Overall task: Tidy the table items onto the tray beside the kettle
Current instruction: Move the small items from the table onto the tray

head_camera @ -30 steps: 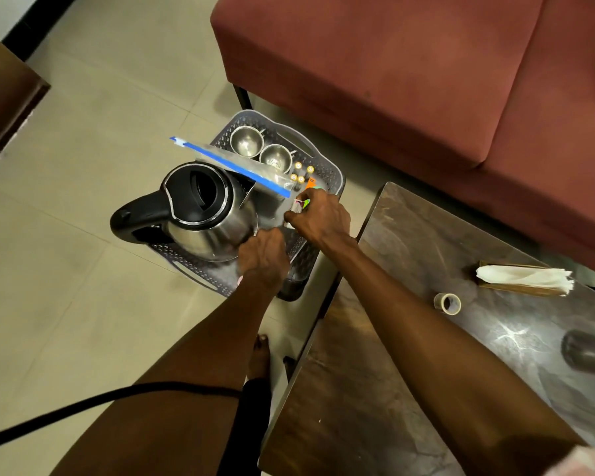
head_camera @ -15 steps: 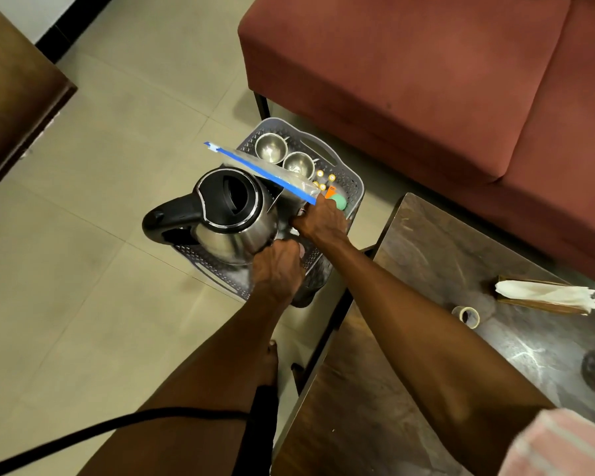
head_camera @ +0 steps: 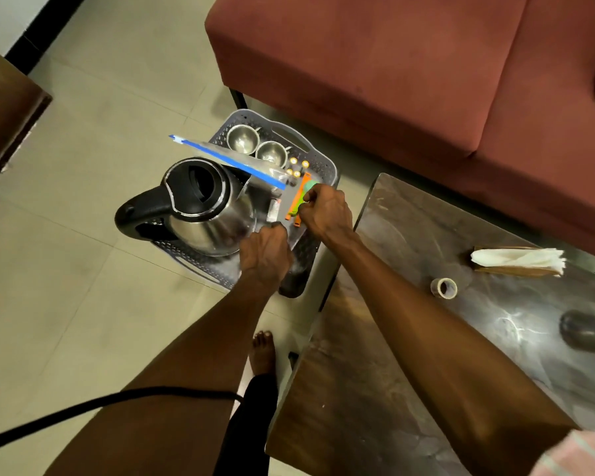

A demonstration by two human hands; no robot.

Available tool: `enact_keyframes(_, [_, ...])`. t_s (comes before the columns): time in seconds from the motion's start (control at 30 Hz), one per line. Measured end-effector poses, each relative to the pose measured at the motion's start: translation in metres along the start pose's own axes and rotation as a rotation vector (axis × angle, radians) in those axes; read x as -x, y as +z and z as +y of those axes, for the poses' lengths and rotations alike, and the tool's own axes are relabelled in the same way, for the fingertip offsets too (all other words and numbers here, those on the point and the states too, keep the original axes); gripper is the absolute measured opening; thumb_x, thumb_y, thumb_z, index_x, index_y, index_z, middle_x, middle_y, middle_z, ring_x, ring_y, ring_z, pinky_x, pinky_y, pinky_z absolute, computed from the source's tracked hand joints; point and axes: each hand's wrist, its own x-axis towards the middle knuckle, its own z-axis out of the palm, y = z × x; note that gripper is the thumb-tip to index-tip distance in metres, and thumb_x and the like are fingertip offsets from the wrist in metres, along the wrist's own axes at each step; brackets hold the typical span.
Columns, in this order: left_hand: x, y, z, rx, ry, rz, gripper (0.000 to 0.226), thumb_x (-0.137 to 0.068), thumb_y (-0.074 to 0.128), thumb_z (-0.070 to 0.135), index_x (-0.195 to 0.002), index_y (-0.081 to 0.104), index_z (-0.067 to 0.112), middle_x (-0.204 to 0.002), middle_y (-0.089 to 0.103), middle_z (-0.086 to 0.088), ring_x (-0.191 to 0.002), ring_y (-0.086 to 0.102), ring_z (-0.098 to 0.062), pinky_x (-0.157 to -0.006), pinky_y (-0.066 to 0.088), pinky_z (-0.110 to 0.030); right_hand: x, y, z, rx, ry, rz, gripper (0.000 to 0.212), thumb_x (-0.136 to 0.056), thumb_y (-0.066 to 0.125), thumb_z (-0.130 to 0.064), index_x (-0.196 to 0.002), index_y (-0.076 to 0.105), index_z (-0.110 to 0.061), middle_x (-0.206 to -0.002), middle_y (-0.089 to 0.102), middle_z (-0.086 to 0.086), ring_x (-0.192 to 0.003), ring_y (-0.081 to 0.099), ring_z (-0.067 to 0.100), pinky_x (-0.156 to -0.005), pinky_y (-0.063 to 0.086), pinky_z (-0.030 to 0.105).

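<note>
A grey perforated tray (head_camera: 323,163) sits on the floor with a steel kettle (head_camera: 203,207), two steel cups (head_camera: 243,139) and small yellow-capped pieces (head_camera: 299,167). A clear zip bag (head_camera: 234,163) with a blue strip stands tilted beside the kettle. My right hand (head_camera: 327,211) is closed on an orange and green item (head_camera: 299,198) over the tray's right side. My left hand (head_camera: 265,252) is curled at the bag's lower edge by the kettle's base and seems to pinch it. On the dark table (head_camera: 375,372) lie a tape roll (head_camera: 443,287) and a napkin holder (head_camera: 519,261).
A red sofa (head_camera: 392,80) stands just behind the tray and the table. A dark cylinder (head_camera: 581,333) lies at the table's right edge. A black cable (head_camera: 83,407) crosses the tiled floor near my foot (head_camera: 262,352). Wooden furniture (head_camera: 4,108) is at the left.
My right hand has drawn back a little, so more of the orange and green item shows. My left hand stays by the kettle's base. The view has shifted.
</note>
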Motion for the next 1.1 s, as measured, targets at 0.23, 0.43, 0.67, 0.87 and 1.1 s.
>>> enact_keyframes(0.23, [0.027,-0.013,0.060,0.022,0.092,0.065,0.034,-0.090,0.052,0.022,-0.122,0.051,0.011,-0.108,0.067,-0.013,-0.093,0.068,-0.038,-0.075,0.050,-0.040,0.052,-0.056,0.062,-0.084,0.022,0.085,0.013,-0.084,0.064,-0.015,-0.097,0.068,-0.014,-0.100,0.069,0.006,-0.094,0.064,0.025,-0.081,0.054,0.038])
enact_keyframes(0.43, [0.063,0.002,0.142,0.161,0.208,-0.048,0.035,-0.091,0.053,0.021,-0.125,0.047,0.014,-0.120,0.060,-0.012,-0.102,0.064,-0.037,-0.084,0.050,-0.044,0.111,-0.109,0.152,0.018,0.076,0.199,0.032,-0.091,0.064,-0.013,-0.122,0.062,-0.013,-0.127,0.059,0.006,-0.118,0.055,0.023,-0.103,0.048,0.037])
enact_keyframes(0.67, [0.095,0.043,0.216,0.305,0.246,-0.173,0.044,-0.090,0.060,0.029,-0.130,0.043,0.021,-0.127,0.058,-0.006,-0.112,0.059,-0.030,-0.089,0.047,-0.042,0.144,-0.146,0.242,0.140,0.162,0.179,0.063,-0.083,0.075,-0.030,-0.138,0.050,-0.011,-0.137,0.050,0.013,-0.127,0.048,0.031,-0.105,0.041,0.041])
enact_keyframes(0.87, [0.099,0.068,0.242,0.452,0.157,-0.271,0.056,-0.083,0.071,0.022,-0.134,0.049,0.019,-0.127,0.063,-0.005,-0.117,0.059,-0.027,-0.093,0.047,-0.035,0.142,-0.147,0.278,0.076,0.149,0.072,0.077,-0.076,0.082,-0.031,-0.143,0.048,-0.014,-0.138,0.052,0.011,-0.127,0.051,0.032,-0.105,0.043,0.041])
enact_keyframes(1.1, [0.089,0.076,0.262,0.535,0.152,-0.273,0.044,-0.076,0.061,0.000,-0.118,0.064,0.011,-0.110,0.067,-0.012,-0.102,0.061,-0.031,-0.080,0.043,-0.028,0.127,-0.143,0.287,0.030,0.072,0.042,0.057,-0.087,0.069,-0.022,-0.141,0.053,-0.017,-0.133,0.058,0.011,-0.123,0.055,0.031,-0.105,0.043,0.039])
